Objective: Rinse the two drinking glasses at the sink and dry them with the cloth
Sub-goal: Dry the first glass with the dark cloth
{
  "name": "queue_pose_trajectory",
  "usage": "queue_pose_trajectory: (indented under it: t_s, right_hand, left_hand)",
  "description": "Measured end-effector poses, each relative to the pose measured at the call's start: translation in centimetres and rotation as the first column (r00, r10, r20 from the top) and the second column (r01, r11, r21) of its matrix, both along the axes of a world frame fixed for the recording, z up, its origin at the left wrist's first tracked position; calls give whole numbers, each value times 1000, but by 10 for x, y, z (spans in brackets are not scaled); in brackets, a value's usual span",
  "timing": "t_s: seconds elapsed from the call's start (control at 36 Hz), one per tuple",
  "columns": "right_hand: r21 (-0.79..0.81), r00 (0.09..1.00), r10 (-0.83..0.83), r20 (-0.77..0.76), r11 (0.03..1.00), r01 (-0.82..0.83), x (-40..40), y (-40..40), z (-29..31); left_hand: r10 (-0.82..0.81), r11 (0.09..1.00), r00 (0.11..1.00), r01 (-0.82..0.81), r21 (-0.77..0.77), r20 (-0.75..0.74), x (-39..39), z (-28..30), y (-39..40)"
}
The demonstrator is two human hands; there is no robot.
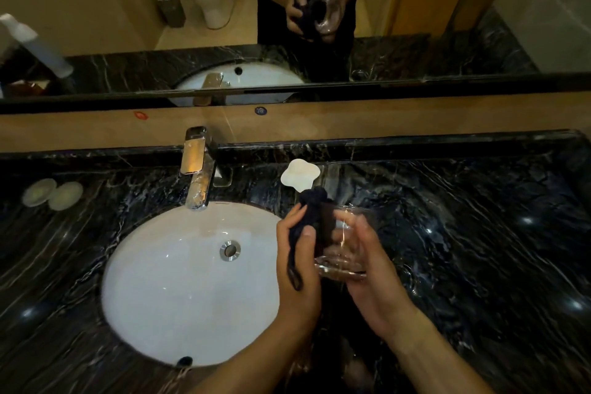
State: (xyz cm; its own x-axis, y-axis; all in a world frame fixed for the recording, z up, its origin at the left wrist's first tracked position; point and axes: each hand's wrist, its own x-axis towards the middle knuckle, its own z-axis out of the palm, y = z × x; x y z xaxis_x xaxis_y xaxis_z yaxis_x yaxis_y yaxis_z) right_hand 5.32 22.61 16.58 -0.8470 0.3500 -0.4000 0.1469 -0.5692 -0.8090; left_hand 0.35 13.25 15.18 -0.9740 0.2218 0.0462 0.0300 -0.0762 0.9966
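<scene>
black marble counter (463,233) veined in white fills the lower frame, with a white oval sink basin (179,291) at lower left and a chrome tap (196,169) above it; a mirror runs across the top.

right of centre, the clear drinking glass (343,243) is held over the counter just beside the basin. the right hand (374,278) cups it from the right, fingers curled around the wall and base. the left hand (299,259) pinches a dark navy cloth (311,217) between thumb and fingertips, and the cloth appears to be pushed into the glass's mouth.

this looks like the drying step. to do it well, turn the glass against the cloth so the whole inner wall is wiped, keep the grip low and firm since wet glass slips, then wipe outside.

the glass is short, transparent and thick-based. only one glass is visible.
</scene>
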Motion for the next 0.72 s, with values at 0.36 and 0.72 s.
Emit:
queue_pose_trajectory:
  t_s: [0.36, 0.72]
  right_hand:
    - [88, 979, -176, 105, 982, 167, -3, -12, -1]
    - [34, 970, -206, 133, 979, 203, 0, -5, 3]
  left_hand:
    - [-166, 961, 867, 36, -274, -469, 8, -2, -2]
    - [-54, 995, 908, 15, -97, -415, 14, -4, -7]
